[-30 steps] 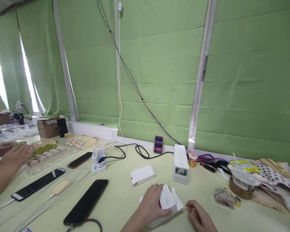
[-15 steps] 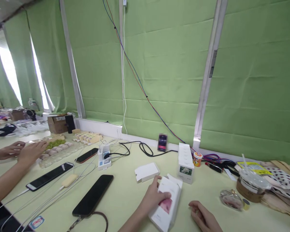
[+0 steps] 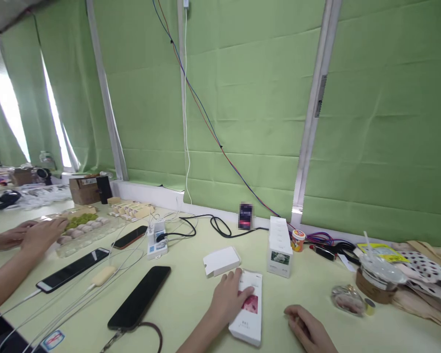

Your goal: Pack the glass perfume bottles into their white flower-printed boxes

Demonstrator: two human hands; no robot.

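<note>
So the white carton (image 3: 247,327) has just been flipped around: half a second ago it's tilted with a loose flap sticking up at the far end, now it's lying on the table right in front of the person, picture side up, and I can't see that flap anymore. For the job in hand, I'd read that as the carton being squared up and probably closed, but that's a guess.

Left hand (image 3: 226,296) has it by the left edge, thumb across the pink picture (image 3: 250,305), fingers bunched along the side. Right hand (image 3: 306,326) is loosely curled just off to the right, nothing visible in it.

Carton's smooth, crisp cardboard, a long flat slab. Just beyond it there's a plain white box (image 3: 222,261) with a tab poking out, then a neat row of white boxes (image 3: 278,245) beside an orange tub (image 3: 298,241). Glossy black phone (image 3: 139,296) to the left, pale matte tabletop (image 3: 191,318), softly creased green curtain (image 3: 242,88) behind.
</note>
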